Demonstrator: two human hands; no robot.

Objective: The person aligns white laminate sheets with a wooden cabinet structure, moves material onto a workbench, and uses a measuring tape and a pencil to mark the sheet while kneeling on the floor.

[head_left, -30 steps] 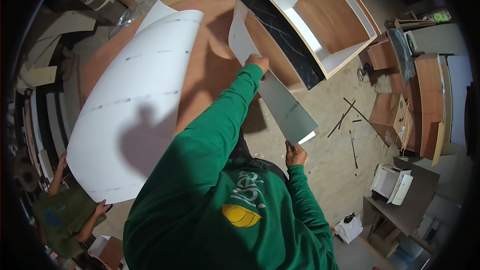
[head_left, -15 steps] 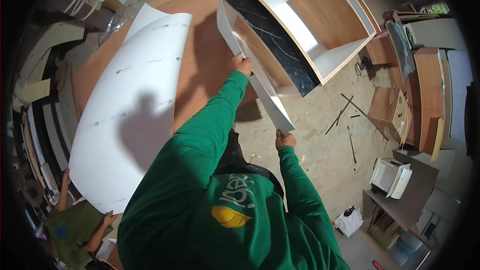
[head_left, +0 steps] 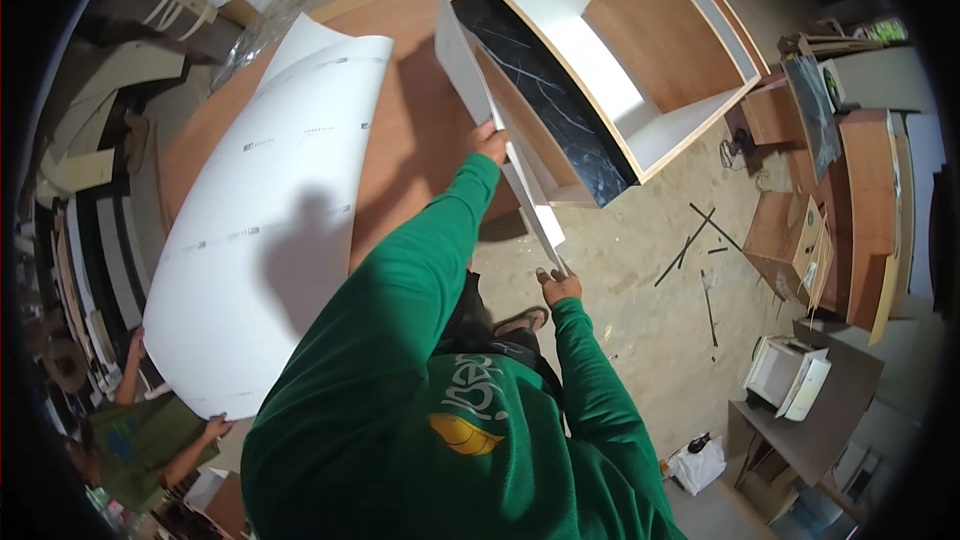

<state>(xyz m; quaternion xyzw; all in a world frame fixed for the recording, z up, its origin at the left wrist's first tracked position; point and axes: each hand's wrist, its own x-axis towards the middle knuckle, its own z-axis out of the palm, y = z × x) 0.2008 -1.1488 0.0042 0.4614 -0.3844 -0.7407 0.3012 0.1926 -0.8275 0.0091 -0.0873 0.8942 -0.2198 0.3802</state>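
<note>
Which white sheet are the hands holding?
The narrow white panel held edge-up against the cabinet, not the wide curved sheet lying flat on the left.

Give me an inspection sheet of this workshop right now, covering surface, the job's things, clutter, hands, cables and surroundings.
Surface: bare concrete floor, dusty, with a brown board lying flat.
Job's things: thin white panel held on edge beside the open cabinet, which has a black marbled side.
Clutter: dark strips on the floor; a white plastic bag lower right.
Hands: left hand grips the panel's upper edge; right hand holds its lower corner.
Cables: a dark tangle by the cabinet corner, too small to tell.
Surroundings: large white sheet on the brown board; another person's hand at its lower edge; stacked boards at left; white printer on a table.
</note>
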